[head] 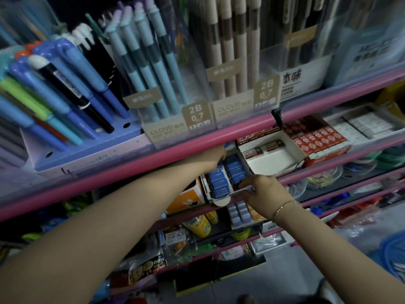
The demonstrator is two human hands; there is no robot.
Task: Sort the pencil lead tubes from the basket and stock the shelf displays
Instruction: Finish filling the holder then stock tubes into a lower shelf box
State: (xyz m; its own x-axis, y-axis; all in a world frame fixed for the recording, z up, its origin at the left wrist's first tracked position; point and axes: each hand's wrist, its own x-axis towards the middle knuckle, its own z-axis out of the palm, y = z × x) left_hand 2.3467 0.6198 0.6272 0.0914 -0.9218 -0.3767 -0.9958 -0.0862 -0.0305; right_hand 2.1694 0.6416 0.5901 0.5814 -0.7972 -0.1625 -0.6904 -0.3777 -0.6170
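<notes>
The right hand [264, 194] pinches the front lip of a cardboard display box [221, 199] on the pink-edged shelf [140, 163]. Flat blue lead tubes [232, 172] lie inside, running crosswise. The left hand's [213, 159] grip is hidden.

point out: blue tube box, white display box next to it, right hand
blue tube box [226, 177]: head view, on the blue tubes' tops
white display box [274, 159]: head view, bare white floor
right hand [266, 191]: head view, back of hand
</notes>
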